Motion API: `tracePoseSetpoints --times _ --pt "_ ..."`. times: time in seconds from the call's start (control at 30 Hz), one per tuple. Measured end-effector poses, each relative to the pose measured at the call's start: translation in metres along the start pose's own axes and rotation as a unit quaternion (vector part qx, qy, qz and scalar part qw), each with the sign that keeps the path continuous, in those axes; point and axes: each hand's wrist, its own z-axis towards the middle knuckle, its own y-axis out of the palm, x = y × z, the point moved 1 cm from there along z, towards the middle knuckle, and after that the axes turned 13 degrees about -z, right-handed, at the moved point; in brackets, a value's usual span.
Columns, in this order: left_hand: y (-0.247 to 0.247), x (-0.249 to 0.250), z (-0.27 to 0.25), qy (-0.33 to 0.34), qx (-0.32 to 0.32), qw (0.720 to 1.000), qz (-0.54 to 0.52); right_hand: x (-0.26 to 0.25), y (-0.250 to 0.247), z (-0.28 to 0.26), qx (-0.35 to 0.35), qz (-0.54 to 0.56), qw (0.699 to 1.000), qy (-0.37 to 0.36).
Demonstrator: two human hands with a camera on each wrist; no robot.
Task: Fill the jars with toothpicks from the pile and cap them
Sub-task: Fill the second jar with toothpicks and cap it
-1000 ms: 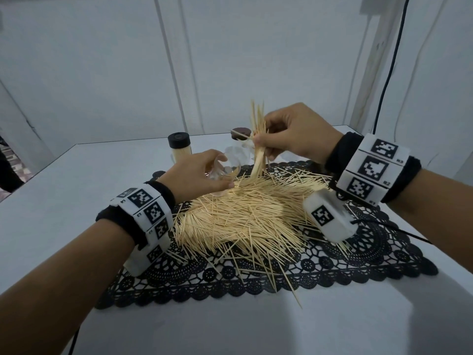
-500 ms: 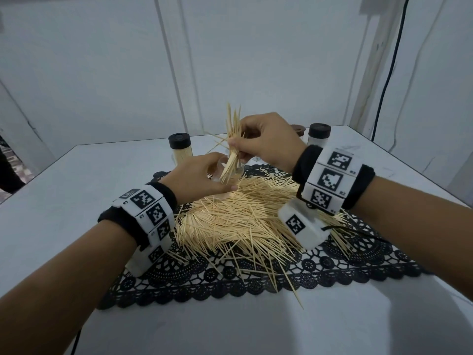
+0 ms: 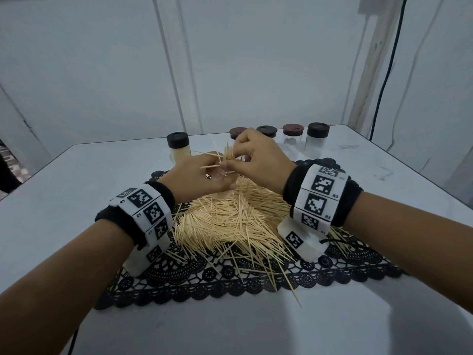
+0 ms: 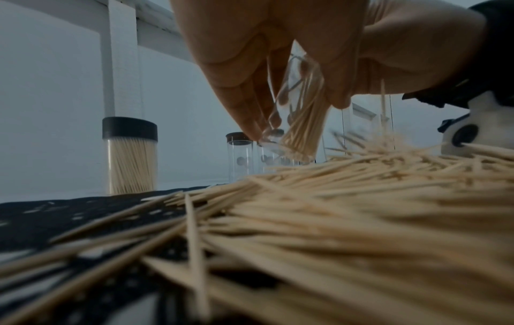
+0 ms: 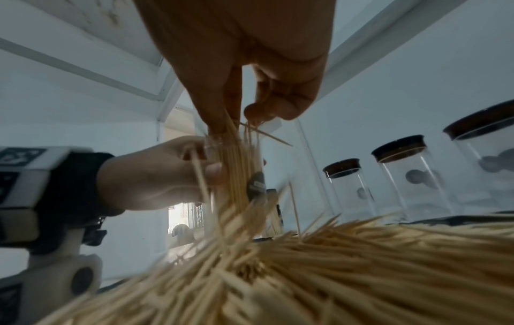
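Here, the left hand is curling its fingers around a small clear glass jar, holding it tilted just above the far edge of the loose pile of pale wooden toothpicks. The right hand is pinching a bundle of toothpicks between thumb and fingertips, their lower ends sitting inside the jar's mouth while a few are splaying out sideways. The pile is lying on a black lace doily whose scalloped edge is ending well short of the near edge of the white table. Behind the hands, a filled jar with a dark lid is standing to the left, and four empty lidded jars are lined up near the table's far edge.
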Motion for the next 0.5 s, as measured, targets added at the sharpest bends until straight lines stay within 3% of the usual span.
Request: tracePoseSetpoints --times 0.17,0.5 --pt "0.0003 -0.003 -0.0004 -0.007 -0.009 1.0 0.01 -0.0014 -0.0028 -0.0007 -0.059 -0.042 0.997 0.015" --pt "0.0002 0.0046 -0.0037 -0.027 0.0 1.0 0.002 0.0002 -0.0068 -0.0047 -0.03 0.041 0.998 0.028"
